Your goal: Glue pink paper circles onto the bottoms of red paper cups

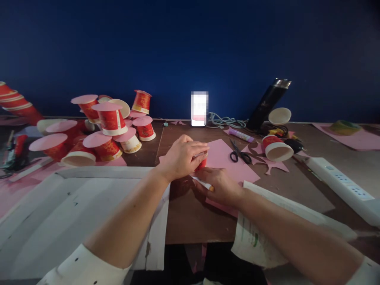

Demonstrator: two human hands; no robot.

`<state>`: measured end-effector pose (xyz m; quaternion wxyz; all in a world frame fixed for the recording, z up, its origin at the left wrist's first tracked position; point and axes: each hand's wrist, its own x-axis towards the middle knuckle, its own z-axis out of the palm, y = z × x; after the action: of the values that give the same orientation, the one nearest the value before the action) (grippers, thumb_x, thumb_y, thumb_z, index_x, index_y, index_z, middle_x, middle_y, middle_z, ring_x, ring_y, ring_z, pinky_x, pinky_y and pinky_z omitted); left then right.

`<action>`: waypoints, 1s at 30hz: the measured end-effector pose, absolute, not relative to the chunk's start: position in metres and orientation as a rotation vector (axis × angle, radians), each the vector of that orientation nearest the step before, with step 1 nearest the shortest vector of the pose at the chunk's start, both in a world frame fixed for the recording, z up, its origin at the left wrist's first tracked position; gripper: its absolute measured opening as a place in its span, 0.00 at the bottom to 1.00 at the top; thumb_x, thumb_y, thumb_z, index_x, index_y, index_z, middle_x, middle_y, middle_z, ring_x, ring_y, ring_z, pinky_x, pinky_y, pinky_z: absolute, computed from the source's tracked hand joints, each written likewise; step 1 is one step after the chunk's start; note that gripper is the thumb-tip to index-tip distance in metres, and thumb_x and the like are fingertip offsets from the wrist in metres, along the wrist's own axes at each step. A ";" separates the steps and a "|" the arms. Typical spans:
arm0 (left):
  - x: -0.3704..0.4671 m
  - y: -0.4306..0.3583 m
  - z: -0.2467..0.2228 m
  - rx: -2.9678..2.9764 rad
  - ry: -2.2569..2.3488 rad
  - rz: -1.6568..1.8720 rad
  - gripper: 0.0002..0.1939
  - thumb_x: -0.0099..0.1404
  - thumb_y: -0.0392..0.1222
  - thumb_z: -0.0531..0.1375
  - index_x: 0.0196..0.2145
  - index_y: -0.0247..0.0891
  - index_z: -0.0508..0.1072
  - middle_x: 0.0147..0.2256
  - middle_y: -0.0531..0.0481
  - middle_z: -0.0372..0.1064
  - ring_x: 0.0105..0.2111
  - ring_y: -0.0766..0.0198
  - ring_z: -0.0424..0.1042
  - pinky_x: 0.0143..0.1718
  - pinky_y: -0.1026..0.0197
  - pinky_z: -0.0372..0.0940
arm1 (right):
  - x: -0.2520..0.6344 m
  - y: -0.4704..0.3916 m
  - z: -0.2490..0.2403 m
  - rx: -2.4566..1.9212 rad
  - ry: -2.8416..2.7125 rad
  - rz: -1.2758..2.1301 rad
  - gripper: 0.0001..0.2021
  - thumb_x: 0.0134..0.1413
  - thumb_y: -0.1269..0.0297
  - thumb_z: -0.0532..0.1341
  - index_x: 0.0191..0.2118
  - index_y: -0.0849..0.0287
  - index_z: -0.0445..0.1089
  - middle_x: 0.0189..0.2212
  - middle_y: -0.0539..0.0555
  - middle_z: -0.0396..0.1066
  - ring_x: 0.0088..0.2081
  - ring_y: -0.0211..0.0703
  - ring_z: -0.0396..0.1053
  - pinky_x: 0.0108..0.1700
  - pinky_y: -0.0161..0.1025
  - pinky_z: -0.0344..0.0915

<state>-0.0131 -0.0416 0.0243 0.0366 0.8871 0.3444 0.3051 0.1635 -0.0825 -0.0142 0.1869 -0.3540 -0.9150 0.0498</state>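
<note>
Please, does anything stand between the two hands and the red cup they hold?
Nothing visible does: the left hand covers the top of the cup, and the right hand is at its lower part. What lies directly beneath the left hand is hidden.

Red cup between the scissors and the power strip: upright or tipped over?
Tipped over: the red cup shows its pale open mouth turned toward the camera, with the red side behind it.
</note>
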 end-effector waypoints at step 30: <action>-0.014 -0.040 0.020 2.727 1.062 0.932 0.17 0.67 0.48 0.55 0.51 0.43 0.72 0.50 0.50 0.72 0.42 0.60 0.67 0.48 0.53 0.59 | 0.197 -0.070 0.006 -1.022 -1.534 0.364 0.09 0.61 0.62 0.57 0.43 0.56 0.73 0.27 0.50 0.70 0.26 0.36 0.68 0.29 0.36 0.67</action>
<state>-0.0143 -0.0404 0.0202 0.0349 0.8873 0.3457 0.3032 0.1972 -0.0702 0.0056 0.5902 -0.4392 -0.6589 0.1566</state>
